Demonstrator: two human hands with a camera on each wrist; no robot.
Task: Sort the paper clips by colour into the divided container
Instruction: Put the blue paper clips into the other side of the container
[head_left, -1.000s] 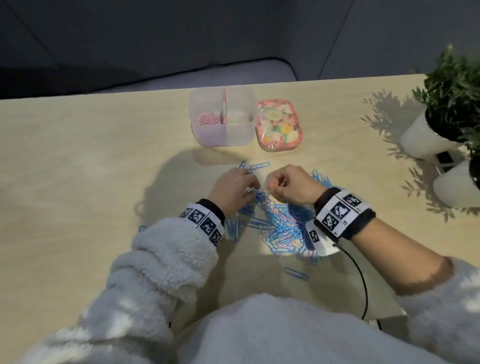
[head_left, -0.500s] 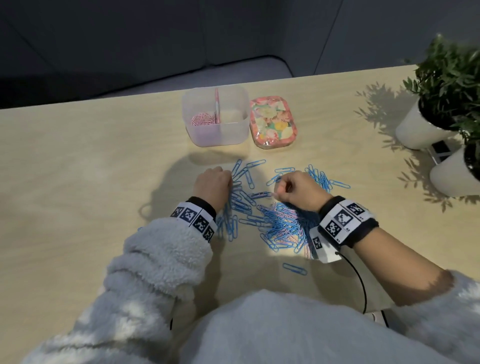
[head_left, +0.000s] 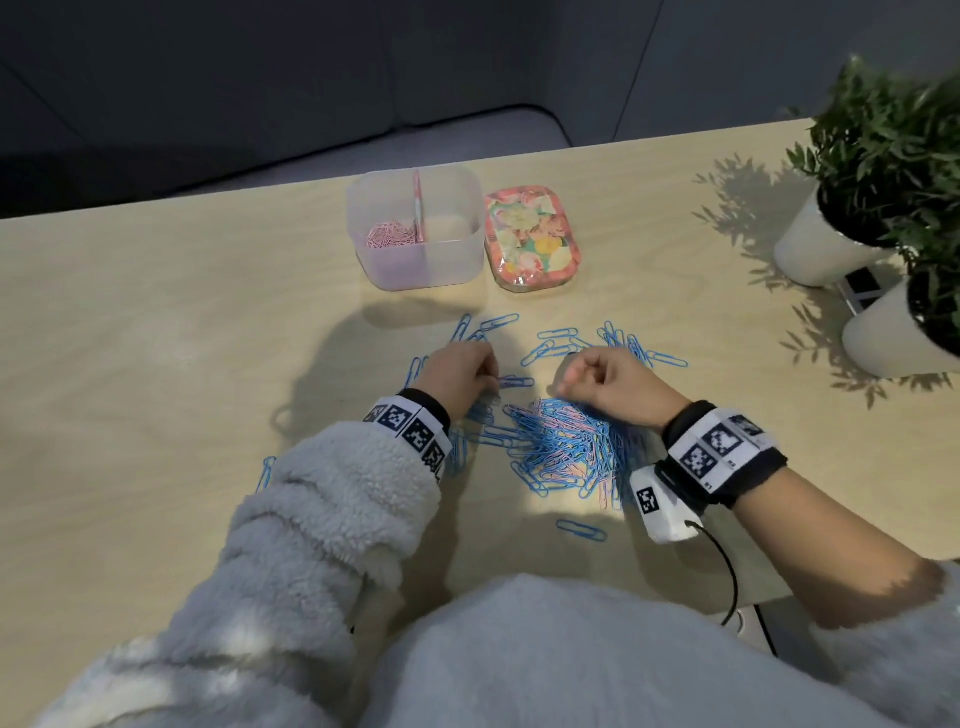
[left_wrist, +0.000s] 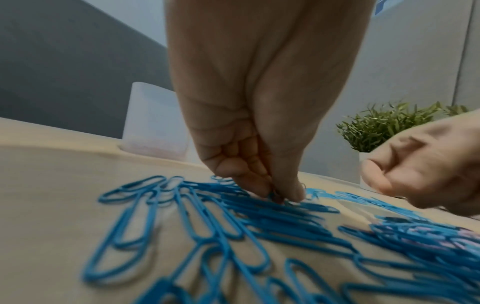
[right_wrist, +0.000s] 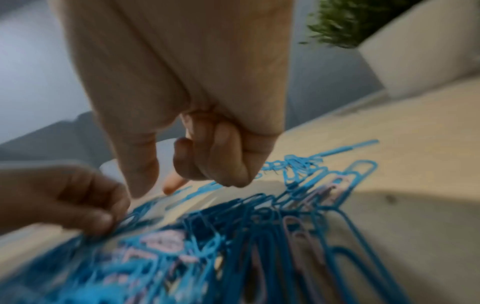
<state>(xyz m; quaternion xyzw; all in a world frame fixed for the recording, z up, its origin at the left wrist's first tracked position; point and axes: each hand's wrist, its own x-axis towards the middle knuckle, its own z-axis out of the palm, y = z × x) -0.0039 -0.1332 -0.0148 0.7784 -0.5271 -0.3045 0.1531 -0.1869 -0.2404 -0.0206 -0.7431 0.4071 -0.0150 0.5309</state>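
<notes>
- The left hand (left_wrist: 259, 115) reaches down with thumb and fingertips pinched on a thin blue wire paper clip (left_wrist: 275, 198) in the loose spread beneath it.
- The right hand (head_left: 608, 382) hovers curled in a loose fist; whether it holds a clip I cannot tell.
- The tangled heap of blue and pink clips (head_left: 561, 447) lies under and just behind the right hand, between both wrists.
- The translucent plastic divided container (head_left: 415, 260) sits ahead of both hands, nearer the left; pink clips (head_left: 389, 236) fill its left compartment, the right looks empty.
- My judgement: blue clips travel forward and slightly right.
- No readable writing; the wristbands carry only black-and-white square codes.
</notes>
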